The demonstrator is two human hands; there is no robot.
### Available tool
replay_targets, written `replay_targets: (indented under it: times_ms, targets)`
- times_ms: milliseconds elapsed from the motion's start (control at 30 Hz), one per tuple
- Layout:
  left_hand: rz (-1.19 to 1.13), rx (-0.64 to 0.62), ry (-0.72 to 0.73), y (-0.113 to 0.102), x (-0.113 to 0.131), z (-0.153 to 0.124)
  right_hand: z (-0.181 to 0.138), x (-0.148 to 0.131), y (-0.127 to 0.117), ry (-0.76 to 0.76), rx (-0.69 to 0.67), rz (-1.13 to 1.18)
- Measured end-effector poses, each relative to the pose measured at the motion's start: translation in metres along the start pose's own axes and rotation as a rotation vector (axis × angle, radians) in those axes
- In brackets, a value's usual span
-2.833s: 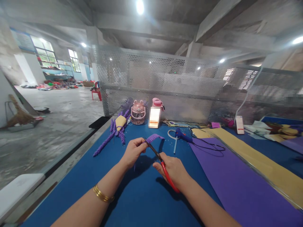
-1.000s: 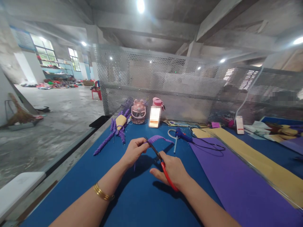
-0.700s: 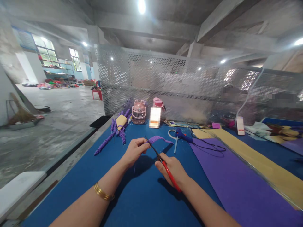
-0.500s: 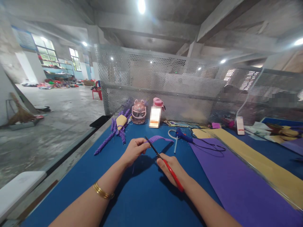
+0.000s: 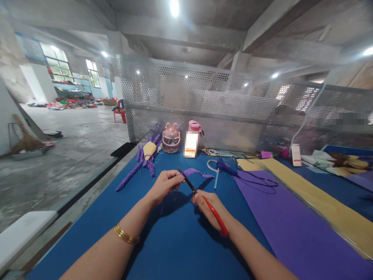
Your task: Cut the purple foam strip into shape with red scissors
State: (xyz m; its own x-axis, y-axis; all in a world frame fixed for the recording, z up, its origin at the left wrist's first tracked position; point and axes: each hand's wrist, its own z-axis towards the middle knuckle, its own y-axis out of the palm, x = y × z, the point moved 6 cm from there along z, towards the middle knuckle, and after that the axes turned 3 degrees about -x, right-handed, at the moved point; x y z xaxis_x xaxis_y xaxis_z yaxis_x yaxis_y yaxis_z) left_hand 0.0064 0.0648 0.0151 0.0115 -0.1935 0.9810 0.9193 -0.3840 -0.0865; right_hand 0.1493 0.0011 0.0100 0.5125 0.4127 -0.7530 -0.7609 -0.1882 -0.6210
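Observation:
My left hand [image 5: 163,187] pinches one end of a narrow purple fringed strip [image 5: 196,172] above the blue table [image 5: 175,245]; the strip arches off to the right. My right hand [image 5: 211,208] grips red-handled scissors [image 5: 217,218], whose dark blades [image 5: 188,181] point up-left and meet the strip beside my left fingers. A gold bangle sits on my left wrist.
Purple sheet [image 5: 291,229] and yellow sheet [image 5: 320,202] lie at right. A blue glue gun [image 5: 225,168] with its cord, purple lavender-like stems [image 5: 136,169], a pink bottle [image 5: 170,138] and a pink cup [image 5: 194,130] stand before a perforated metal screen [image 5: 221,105]. The table's left edge drops to the concrete floor.
The scissors' blades have closed on the strip and my right hand has slid slightly down-right. The strip's free end has sunk lower to the right. My left hand stays put.

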Motion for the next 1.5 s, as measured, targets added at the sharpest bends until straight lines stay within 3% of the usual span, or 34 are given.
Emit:
replay_targets:
  times_ms: [1500]
  targets:
    - [-0.075, -0.024, -0.014, 0.0003, -0.0045, 0.0019, 0.0002, 0.0014, 0.0008, 0.005, -0.004, 0.04]
